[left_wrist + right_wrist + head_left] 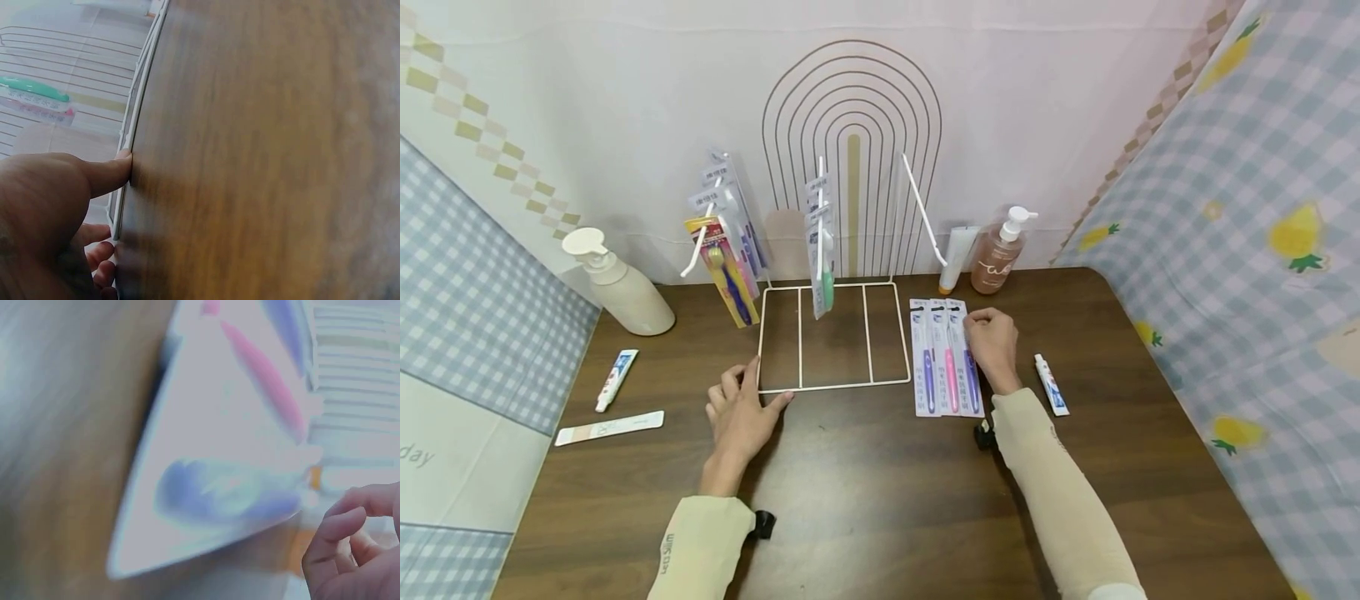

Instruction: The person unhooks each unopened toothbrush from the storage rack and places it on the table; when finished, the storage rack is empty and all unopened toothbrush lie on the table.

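Observation:
My left hand lies at the near left corner of a white wire display rack, thumb against the front bar and forefinger along the side. Its thumb meets the wire in the left wrist view. My right hand is beside the top right edge of several packaged toothbrushes lying side by side on the table. In the right wrist view, its loosely curled fingers are apart from a blurred package with a purple brush. No held thing shows there.
Packaged toothbrushes hang on the rack's left hook and middle hook; the right hook is bare. A beige pump bottle, a brown pump bottle, a white tube, toothpaste tubes and a slim packet surround it.

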Demonstrator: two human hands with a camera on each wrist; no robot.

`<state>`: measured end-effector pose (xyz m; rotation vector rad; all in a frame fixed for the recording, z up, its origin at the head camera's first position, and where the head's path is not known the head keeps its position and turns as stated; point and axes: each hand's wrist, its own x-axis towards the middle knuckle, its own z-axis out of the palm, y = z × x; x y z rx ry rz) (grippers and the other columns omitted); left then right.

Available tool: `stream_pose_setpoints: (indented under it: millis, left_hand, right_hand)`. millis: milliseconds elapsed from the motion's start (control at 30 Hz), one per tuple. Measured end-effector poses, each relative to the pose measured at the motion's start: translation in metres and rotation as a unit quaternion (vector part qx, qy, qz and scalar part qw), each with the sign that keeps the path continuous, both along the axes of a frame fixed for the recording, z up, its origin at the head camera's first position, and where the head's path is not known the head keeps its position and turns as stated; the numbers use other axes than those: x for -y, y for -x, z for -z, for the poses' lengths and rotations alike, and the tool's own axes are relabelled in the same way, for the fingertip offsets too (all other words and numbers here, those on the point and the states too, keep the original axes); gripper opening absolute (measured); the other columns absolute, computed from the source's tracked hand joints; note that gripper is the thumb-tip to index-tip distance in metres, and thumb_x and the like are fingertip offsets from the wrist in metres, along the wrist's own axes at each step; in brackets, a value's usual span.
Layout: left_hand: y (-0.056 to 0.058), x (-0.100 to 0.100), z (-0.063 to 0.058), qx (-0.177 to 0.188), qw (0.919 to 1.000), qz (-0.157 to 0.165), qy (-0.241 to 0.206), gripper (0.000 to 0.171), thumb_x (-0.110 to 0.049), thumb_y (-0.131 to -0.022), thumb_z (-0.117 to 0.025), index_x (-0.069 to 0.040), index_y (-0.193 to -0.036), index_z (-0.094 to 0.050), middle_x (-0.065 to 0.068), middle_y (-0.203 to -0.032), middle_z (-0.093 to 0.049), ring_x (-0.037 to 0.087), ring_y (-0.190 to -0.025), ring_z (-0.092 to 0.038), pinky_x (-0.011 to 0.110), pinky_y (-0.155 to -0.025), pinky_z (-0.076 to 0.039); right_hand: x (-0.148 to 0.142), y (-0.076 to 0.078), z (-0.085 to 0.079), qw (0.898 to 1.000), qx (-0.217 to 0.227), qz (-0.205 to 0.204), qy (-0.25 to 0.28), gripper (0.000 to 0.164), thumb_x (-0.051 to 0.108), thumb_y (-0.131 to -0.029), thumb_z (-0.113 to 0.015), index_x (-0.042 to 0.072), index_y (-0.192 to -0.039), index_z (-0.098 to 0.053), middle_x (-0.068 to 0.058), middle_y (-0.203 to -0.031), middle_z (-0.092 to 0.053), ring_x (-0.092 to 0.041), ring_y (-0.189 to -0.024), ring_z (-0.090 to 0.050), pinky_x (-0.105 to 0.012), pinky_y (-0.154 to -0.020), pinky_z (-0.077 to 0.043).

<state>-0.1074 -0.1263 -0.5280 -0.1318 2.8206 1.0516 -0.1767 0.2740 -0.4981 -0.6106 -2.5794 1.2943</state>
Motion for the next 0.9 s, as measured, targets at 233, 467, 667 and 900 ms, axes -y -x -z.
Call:
stream_pose_setpoints:
  millis: [233,467,667,900]
  left_hand:
    - [0.0,-0.001,0.0,0.001,1.0,-0.001,0.0,0.089,-0.041,-0.11,-0.074,-0.008,-0.18,-0.031,0.03,-0.174,-0.029,0.056,-0.143,-0.028,0.07,-0.118,-0.024]
    - [0.001,0.0,0.0,0.002,1.0,0.0,0.0,0.089,-0.041,-0.11,-0.075,-0.009,-0.18,-0.031,0.03,-0.174,-0.029,0.056,-0.142,-0.028,0.071,-0.117,-0.024]
    - [0.001,0.002,0.0,-0.003,1.0,0.0,0.0,0.089,-0.042,-0.11,-0.075,-0.008,-0.18,-0.031,0.03,-0.173,-0.03,0.056,-0.141,-0.029,0.071,-0.117,-0.025]
    - [0.001,0.003,0.004,-0.013,0.9999,0.0,0.002,0.089,-0.041,-0.109,-0.075,-0.008,-0.179,-0.032,0.03,-0.173,-0.032,0.058,-0.141,-0.029,0.071,-0.115,-0.025]
  right_hand:
    - [0.042,0.014,-0.029,0.993,-0.084,-0.079,0.04,0.021,0.012,-0.107,-0.074,-0.003,-0.117,-0.084,-0.022,-0.101,-0.082,0.0,-0.061,-0.059,-0.017,-0.061,-0.045]
    - [0.095,0.028,-0.065,0.961,-0.141,-0.214,0.103,0.024,0.005,-0.105,-0.078,-0.009,-0.124,-0.081,-0.025,-0.101,-0.078,-0.003,-0.06,-0.061,-0.016,-0.061,-0.049]
    - [0.128,0.038,-0.092,0.933,-0.149,-0.292,0.147,0.036,0.003,-0.106,-0.077,-0.007,-0.141,-0.075,-0.017,-0.117,-0.067,-0.003,-0.067,-0.064,-0.018,-0.066,-0.052]
    - [0.147,0.045,-0.108,0.917,-0.14,-0.328,0.177,0.044,0.002,-0.103,-0.08,-0.004,-0.146,-0.073,-0.025,-0.128,-0.064,-0.01,-0.074,-0.066,-0.021,-0.07,-0.057]
